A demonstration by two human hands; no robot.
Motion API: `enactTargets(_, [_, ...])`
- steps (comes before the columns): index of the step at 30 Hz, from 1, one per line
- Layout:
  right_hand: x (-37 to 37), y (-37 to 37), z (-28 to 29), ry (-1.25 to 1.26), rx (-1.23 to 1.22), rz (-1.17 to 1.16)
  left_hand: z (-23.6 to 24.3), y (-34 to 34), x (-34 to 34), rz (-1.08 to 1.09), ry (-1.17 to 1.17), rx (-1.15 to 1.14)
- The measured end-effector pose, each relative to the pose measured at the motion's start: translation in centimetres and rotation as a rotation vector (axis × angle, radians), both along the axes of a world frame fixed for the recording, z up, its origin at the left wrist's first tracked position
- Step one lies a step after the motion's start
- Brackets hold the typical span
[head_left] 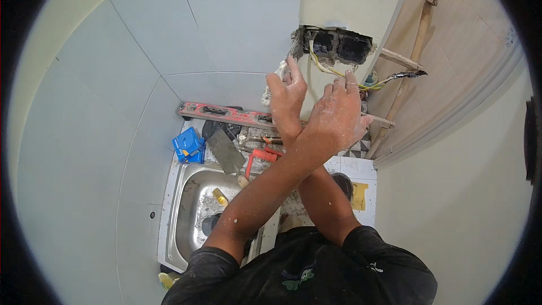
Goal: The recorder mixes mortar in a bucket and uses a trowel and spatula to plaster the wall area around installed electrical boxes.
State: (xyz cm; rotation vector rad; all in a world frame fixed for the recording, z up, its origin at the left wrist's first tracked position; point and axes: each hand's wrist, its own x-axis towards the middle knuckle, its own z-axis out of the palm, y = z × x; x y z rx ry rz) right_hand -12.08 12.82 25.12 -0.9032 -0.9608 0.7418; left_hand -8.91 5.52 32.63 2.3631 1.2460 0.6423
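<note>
- Reaches up toward the far wall with forearms crossed, left hand (337, 114) passing over to the right side and right hand (289, 95) to the left; apparently crossed so as to work at two neighbouring spots.
- Right grip: bent beside a crumpled, plaster-like white material (267, 97) on the wall's near-left side; cannot tell whether closed on it or merely against it.
- Left grip: thumb spread apart from extended fingers, just below the yellow-and-green insulated wires (322, 68); palm hidden, so cannot tell whether clamped on anything.
- At the far wall, look to the double black recessed box (354, 49): wires coming out of its left compartment and trailing right, probably drawn aside for access.
- Along the wall foot, note a long red spirit level (237, 115), presumably laid there out of the way.
- Near left, in the rectangular stainless-steel sink (195, 183): a small yellow object (220, 196) and a dark grey cylinder (210, 224), partly behind the forearm.
- Beyond the sink, a bright blue carton (189, 144); contents not visible.
- On the white bench (364, 172) at right, a dark round container (343, 183), half covered by the right forearm; cannot tell what is inside.
</note>
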Motion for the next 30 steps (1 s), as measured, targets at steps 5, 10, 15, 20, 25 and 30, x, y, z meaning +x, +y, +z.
enactTargets(5, [2.1, -2.4, -1.8, -0.055, 0.077, 0.193, -0.6, 0.4, 0.3, 0.0, -0.022, -0.003])
enactTargets(10, [2.0, -1.6, 0.2, -0.604, 0.003, -0.264, -0.8, 0.3, -0.2, 0.006, -0.068, 0.061])
enactTargets(15, [2.6, 0.4, -1.1, -0.555, 0.075, -0.325, -0.6, 0.4, 0.5, -0.01, -0.066, 0.032])
enactTargets(20, [2.4, -1.8, -2.6, -0.571, -0.073, -0.145, -0.3, -0.2, -0.3, 0.026, -0.054, -0.004])
enactTargets(25, [5.3, -5.5, -11.7, -0.682, -0.089, 0.138, -3.3, -0.5, 0.2, 0.141, -0.269, 0.386])
enactTargets(30, [11.6, -12.6, -14.6, -0.518, -0.084, 0.286, -4.7, 0.5, -1.1, 0.213, -0.317, 0.425])
